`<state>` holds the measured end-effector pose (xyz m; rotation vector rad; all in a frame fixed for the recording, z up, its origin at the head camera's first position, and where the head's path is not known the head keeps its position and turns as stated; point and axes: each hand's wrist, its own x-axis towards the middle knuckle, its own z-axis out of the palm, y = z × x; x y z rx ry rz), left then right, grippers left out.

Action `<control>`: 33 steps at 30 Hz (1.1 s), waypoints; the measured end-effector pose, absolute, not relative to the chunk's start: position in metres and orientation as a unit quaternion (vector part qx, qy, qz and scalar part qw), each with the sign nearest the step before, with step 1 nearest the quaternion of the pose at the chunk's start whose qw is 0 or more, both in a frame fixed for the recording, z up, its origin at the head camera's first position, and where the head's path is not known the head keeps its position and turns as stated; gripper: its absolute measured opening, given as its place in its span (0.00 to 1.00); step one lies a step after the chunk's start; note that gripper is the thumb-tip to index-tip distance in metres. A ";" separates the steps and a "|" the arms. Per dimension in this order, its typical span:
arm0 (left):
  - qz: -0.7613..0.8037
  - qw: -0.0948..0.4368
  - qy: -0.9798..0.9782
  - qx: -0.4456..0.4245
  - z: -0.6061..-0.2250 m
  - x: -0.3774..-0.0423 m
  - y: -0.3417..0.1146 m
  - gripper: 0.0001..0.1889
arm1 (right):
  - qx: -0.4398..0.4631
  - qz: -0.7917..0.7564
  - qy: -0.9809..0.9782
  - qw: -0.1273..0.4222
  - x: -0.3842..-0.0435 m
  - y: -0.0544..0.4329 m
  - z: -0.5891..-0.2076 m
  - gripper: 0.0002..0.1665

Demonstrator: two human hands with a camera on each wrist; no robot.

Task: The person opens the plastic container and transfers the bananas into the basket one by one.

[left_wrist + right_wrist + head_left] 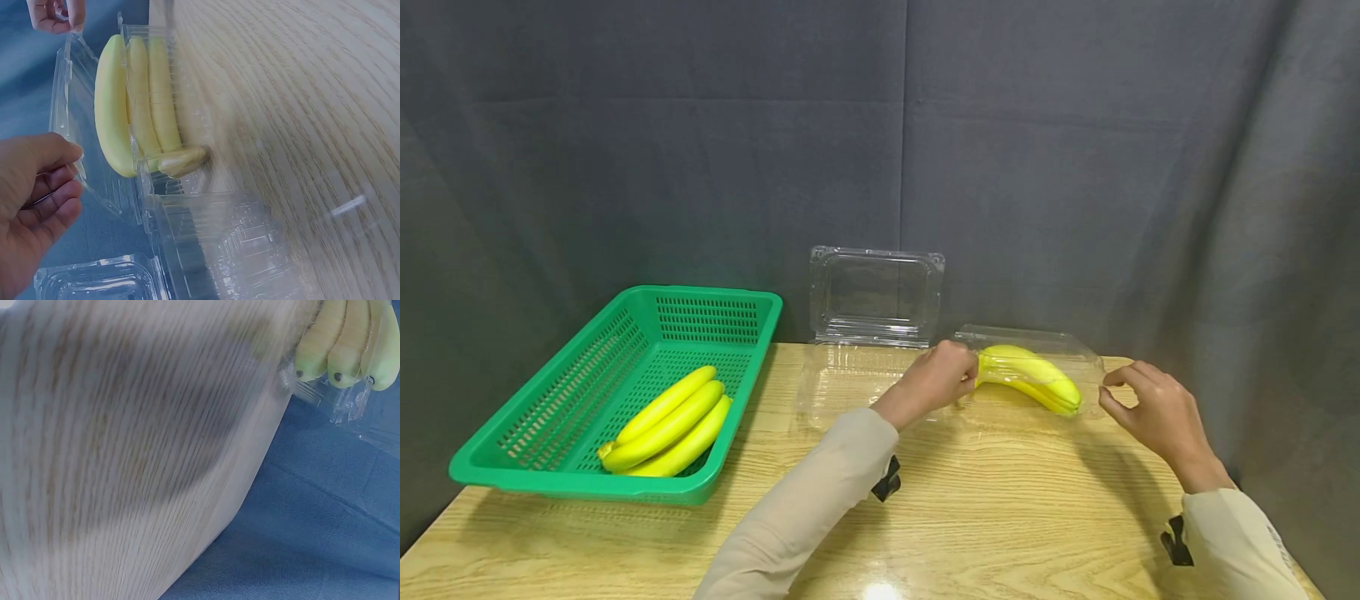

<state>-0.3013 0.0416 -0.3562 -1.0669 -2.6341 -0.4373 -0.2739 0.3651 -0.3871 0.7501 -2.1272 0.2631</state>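
A bunch of yellow bananas (1026,375) lies in a clear plastic clamshell box at the right of the table, its stem end toward my left hand (936,379). In the left wrist view the box's raised lid (83,115) slants beside the bananas (111,100). My left thumb and fingers pinch the lid's edge near one corner. At the opposite corner, my right hand (1157,412) pinches the same lid between thumb and index finger. The right wrist view catches the banana tips (340,365) in the box, with the right hand out of its frame.
To the left, a green plastic basket (760,358) holds another bunch of bananas (670,425). A second clear clamshell box (842,383) stands open between basket and hands, its lid (876,287) upright. A grey curtain (850,150) hangs behind the wooden table (985,517).
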 end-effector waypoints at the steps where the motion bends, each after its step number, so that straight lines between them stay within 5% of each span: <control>1: -0.152 0.136 -0.907 -0.369 -0.357 -0.302 0.041 0.07 | 0.296 0.108 -0.850 0.423 -0.274 0.365 -0.387 0.07; 33: -0.312 0.188 -0.851 -0.378 -0.358 -0.308 0.034 0.02 | 0.253 0.255 -0.799 0.482 -0.279 0.360 -0.384 0.11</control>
